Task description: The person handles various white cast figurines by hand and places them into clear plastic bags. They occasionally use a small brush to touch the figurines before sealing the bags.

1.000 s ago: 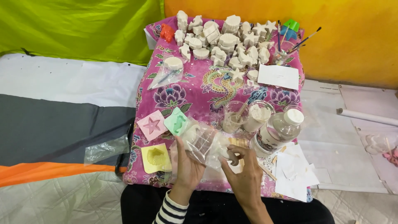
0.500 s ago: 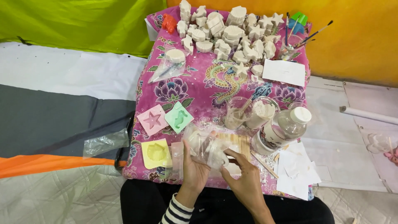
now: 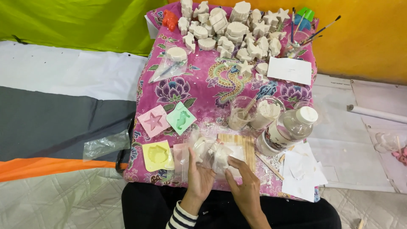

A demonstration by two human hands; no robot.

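Both hands, left hand [image 3: 198, 176] and right hand [image 3: 242, 183], hold a clear plastic bag [image 3: 210, 152] of white plaster pieces, fingers pinching it, at the bench's [image 3: 203, 89] near edge; a yellow mould [image 3: 157, 155], wooden sticks [image 3: 245, 146] and a capped bottle [image 3: 288, 129] flank it.

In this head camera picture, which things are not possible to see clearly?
- Head view: the white piece inside the clear plastic bag; the crinkled plastic and the left hand and right hand hide its shape.
- Head view: the heap of white casts; cut off by the top edge.
- Head view: the plastic cup; contents too small to tell.
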